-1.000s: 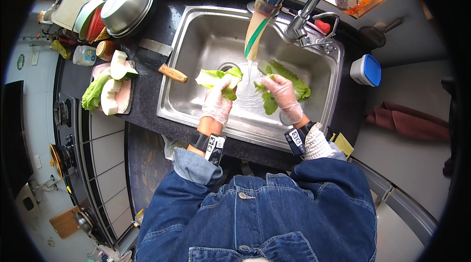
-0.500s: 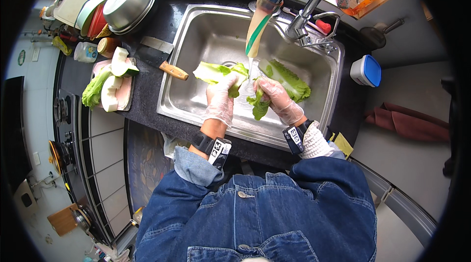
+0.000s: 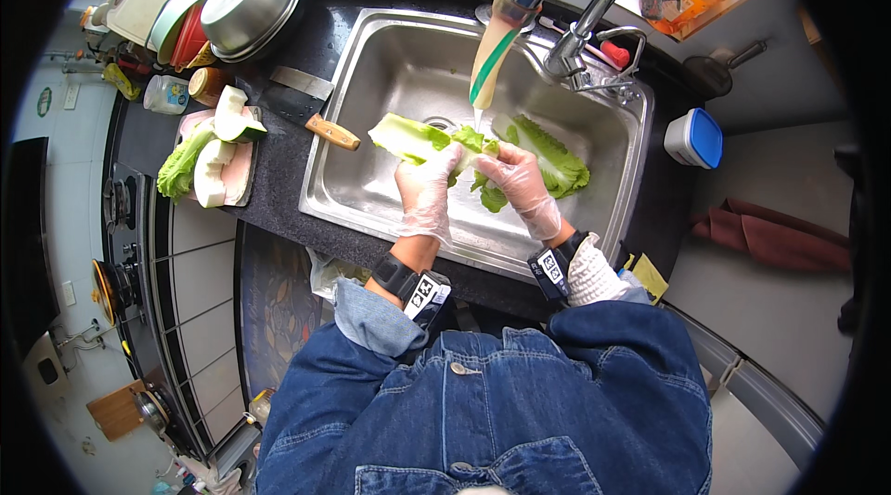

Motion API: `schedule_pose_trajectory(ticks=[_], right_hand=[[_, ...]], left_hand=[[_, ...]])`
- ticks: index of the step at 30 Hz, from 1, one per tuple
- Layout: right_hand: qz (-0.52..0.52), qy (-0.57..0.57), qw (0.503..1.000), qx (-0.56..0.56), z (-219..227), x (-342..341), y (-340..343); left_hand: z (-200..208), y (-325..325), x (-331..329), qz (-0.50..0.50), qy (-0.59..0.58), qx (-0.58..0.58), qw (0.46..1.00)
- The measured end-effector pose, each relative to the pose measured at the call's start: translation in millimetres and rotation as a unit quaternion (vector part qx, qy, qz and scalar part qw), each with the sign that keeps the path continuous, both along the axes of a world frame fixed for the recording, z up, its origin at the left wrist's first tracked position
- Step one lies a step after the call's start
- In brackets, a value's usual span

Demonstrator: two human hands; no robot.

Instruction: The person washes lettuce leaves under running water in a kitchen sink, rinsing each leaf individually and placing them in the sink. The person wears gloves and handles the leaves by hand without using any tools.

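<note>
Over the steel sink (image 3: 339, 207), my left hand (image 3: 427, 189) in a clear plastic glove grips a pale green lettuce leaf (image 3: 406, 138). My gloved right hand (image 3: 524, 184) is closed on the leafy end of the lettuce, close beside the left thumb. Green frilly bits hang below the right fingers. Just above both hands ends a beige hose with a green stripe (image 3: 492, 59), fitted on the tap, with a thin stream of water at its mouth. More lettuce (image 3: 554, 161) lies in the sink, right of my right hand.
Left of the sink lie a wooden-handled knife (image 3: 332, 132), partly over the rim, and a tray (image 3: 239, 181) with lettuce and white melon-like pieces. Steel bowls (image 3: 246, 12) stand at the back left. A blue-lidded tub (image 3: 694, 138) is at the right.
My hands have come together: the right moved up and left toward the left hand, under the hose. The left hand shifted slightly right. The lettuce in the sink stayed put.
</note>
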State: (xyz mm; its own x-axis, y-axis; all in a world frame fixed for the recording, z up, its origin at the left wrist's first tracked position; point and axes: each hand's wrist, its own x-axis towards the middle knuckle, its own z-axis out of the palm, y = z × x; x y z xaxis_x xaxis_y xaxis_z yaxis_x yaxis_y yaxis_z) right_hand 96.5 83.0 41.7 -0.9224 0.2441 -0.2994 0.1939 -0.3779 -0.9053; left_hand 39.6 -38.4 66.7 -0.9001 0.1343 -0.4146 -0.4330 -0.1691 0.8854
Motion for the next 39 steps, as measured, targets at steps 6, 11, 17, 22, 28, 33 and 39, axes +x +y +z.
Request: schedule_pose_trajectory(ticks=[6,11,17,22,28,33,39], right_hand=[[-0.007,0.025,0.995,0.091,-3,0,-4],[-0.029,0.034,0.976,0.213,-7,2,-9],[-0.095,0.008,0.934,0.343,-23,10,0],[-0.1,-0.019,0.981,0.166,-41,17,20],[-0.154,-0.042,0.984,0.074,-42,23,39],[-0.179,-0.058,0.976,0.106,-40,32,47],[-0.196,-0.03,0.975,0.103,-40,39,48]], left_hand=[[3,5,4,0.04,0.009,-0.008,0.999],[3,6,7,0.057,0.0,0.002,0.998],[1,-2,-5,0.126,0.028,0.015,0.992],[-6,-11,-21,0.068,0.0,0.128,0.989],[-22,7,-32,-0.054,-0.069,0.131,0.988],[-38,28,-24,-0.148,0.032,-0.06,0.987],[-49,37,-28,-0.16,-0.032,-0.024,0.986]])
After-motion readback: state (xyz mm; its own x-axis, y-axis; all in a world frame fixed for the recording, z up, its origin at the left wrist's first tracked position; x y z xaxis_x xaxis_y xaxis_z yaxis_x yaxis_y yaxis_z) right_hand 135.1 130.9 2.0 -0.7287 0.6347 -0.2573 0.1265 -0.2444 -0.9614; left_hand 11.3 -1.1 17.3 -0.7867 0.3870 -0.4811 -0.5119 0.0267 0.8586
